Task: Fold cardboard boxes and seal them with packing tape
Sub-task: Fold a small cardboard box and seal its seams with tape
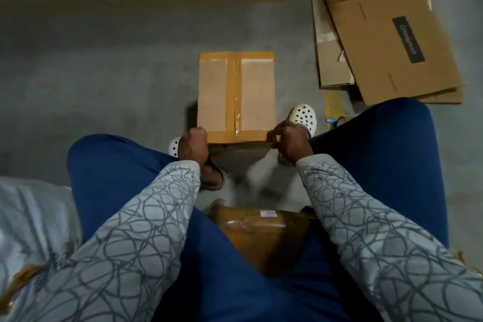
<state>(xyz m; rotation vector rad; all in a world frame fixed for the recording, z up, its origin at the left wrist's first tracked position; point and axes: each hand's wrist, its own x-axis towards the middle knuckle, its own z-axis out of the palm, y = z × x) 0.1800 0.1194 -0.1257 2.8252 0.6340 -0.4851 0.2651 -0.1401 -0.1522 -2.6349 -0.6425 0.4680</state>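
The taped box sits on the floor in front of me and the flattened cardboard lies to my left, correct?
Wrong side: the head view shows the flattened cardboard lying to your right. The taped box does sit on the floor in front of you.

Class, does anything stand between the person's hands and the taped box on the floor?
Nothing visible does. The left hand is against the near left corner of the taped box, and the right hand pinches at its near right corner. The flattened cardboard lies apart, to the right.
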